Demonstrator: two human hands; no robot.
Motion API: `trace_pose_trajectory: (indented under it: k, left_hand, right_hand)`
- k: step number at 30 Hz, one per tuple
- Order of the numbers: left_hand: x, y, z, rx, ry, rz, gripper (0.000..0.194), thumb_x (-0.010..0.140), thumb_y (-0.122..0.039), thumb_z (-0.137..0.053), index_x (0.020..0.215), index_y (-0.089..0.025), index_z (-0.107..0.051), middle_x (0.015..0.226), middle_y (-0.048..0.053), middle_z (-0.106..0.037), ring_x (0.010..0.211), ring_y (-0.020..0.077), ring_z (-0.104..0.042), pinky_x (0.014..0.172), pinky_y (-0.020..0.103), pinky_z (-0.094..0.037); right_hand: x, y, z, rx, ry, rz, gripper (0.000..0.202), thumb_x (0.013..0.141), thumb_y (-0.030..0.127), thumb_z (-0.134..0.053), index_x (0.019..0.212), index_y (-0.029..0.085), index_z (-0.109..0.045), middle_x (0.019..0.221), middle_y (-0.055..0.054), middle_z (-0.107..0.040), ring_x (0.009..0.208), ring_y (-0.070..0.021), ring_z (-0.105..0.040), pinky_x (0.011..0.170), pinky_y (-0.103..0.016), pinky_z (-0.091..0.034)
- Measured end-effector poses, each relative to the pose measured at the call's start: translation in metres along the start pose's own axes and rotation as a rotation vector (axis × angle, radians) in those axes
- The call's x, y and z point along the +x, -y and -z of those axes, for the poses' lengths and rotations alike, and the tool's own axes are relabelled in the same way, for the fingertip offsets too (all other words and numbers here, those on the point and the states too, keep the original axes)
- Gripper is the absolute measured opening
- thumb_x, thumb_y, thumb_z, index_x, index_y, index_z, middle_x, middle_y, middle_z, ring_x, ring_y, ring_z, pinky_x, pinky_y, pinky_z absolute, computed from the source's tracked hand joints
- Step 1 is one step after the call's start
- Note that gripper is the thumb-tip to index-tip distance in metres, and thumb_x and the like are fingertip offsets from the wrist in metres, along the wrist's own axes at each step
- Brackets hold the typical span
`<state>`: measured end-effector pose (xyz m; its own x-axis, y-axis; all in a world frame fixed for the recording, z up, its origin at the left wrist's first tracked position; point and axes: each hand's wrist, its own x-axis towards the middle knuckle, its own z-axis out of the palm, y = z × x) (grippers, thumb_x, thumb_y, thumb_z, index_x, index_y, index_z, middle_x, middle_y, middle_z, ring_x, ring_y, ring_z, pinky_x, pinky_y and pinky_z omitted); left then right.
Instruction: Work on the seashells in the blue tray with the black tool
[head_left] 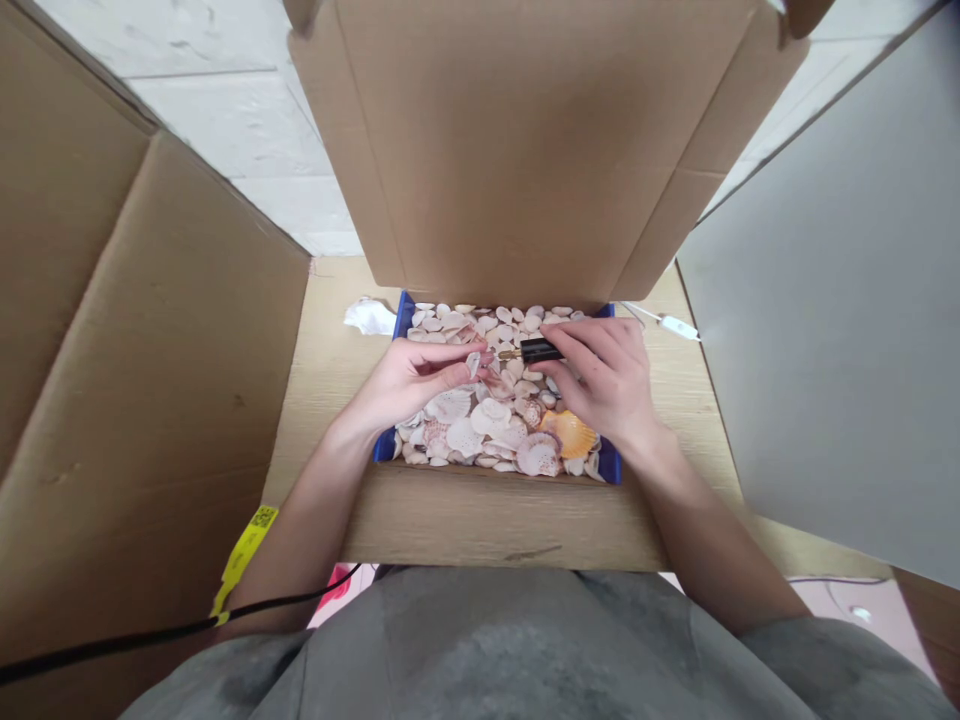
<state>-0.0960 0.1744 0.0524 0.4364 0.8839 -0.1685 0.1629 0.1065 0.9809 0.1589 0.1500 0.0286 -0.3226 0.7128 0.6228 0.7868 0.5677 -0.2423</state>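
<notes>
My left hand (412, 378) pinches a small pale seashell (474, 363) between thumb and fingers, above a shallow box of shells. In my right hand (611, 378) is a small black mini drill (538, 350), gripped by thumb and fingers. Its brass-coloured tip points left at the shell; whether they touch I cannot tell. Below both hands lie many white and pinkish shells (491, 415). A large orange scallop shell (572, 432) rests among them near my right wrist.
The cardboard box's lid (540, 150) stands upright behind the shells, with blue side walls (385, 444) at either end. Cardboard (172, 350) rises on the left, a grey panel (832, 300) on the right. Crumpled white material (370, 316) and a white cable piece (679, 327) lie on the table.
</notes>
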Motion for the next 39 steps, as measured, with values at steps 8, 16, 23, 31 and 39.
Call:
trace_pose_trajectory:
  k: [8, 16, 23, 31, 39]
  left_hand:
    - [0.0010, 0.0018, -0.0006, 0.037, -0.018, -0.033, 0.035, 0.081, -0.032, -0.074, 0.114, -0.020, -0.072, 0.114, 0.006, -0.072, 0.110, 0.0245, -0.068, 0.102, 0.037, -0.051]
    - [-0.0004, -0.0002, -0.0022, 0.026, 0.044, 0.000, 0.038, 0.081, -0.032, -0.074, 0.117, -0.022, -0.070, 0.116, 0.006, -0.072, 0.106, 0.0237, -0.069, 0.099, 0.036, -0.054]
    - [-0.0012, 0.0003, -0.0006, 0.038, 0.063, -0.008, 0.038, 0.083, -0.032, -0.072, 0.119, -0.022, -0.069, 0.118, 0.006, -0.071, 0.105, 0.0220, -0.070, 0.096, 0.033, -0.056]
    - [-0.0013, 0.0011, -0.0013, 0.064, 0.013, -0.024, 0.038, 0.082, -0.033, -0.072, 0.118, -0.020, -0.069, 0.118, 0.006, -0.070, 0.114, 0.0236, -0.066, 0.103, 0.035, -0.052]
    - [-0.0007, 0.0003, -0.0016, 0.033, 0.018, -0.016, 0.038, 0.083, -0.031, -0.072, 0.118, -0.020, -0.069, 0.117, 0.006, -0.071, 0.110, 0.0225, -0.068, 0.102, 0.035, -0.053]
  right_hand:
    - [-0.0005, 0.0002, -0.0028, -0.007, 0.109, -0.050, 0.029, 0.089, 0.040, -0.059, 0.108, 0.019, -0.066, 0.091, -0.005, -0.073, 0.080, -0.0180, -0.064, 0.072, -0.032, -0.047]
    - [0.0017, 0.0017, 0.0009, -0.029, -0.094, 0.055, 0.038, 0.085, 0.021, -0.064, 0.121, 0.029, -0.057, 0.105, -0.002, -0.072, 0.094, -0.0202, -0.063, 0.090, -0.041, -0.043]
    - [0.0006, -0.0010, -0.0009, -0.037, -0.081, 0.064, 0.035, 0.084, 0.026, -0.066, 0.118, 0.025, -0.060, 0.102, -0.004, -0.072, 0.090, -0.0198, -0.063, 0.083, -0.038, -0.045]
    - [-0.0001, 0.0004, -0.0014, -0.055, 0.064, -0.005, 0.029, 0.088, 0.037, -0.061, 0.107, 0.016, -0.067, 0.091, -0.005, -0.073, 0.079, -0.0179, -0.063, 0.071, -0.032, -0.045]
    - [0.0010, -0.0009, -0.0004, -0.050, -0.014, 0.061, 0.031, 0.085, 0.033, -0.066, 0.113, 0.020, -0.063, 0.096, -0.004, -0.073, 0.083, -0.0180, -0.061, 0.075, -0.034, -0.043]
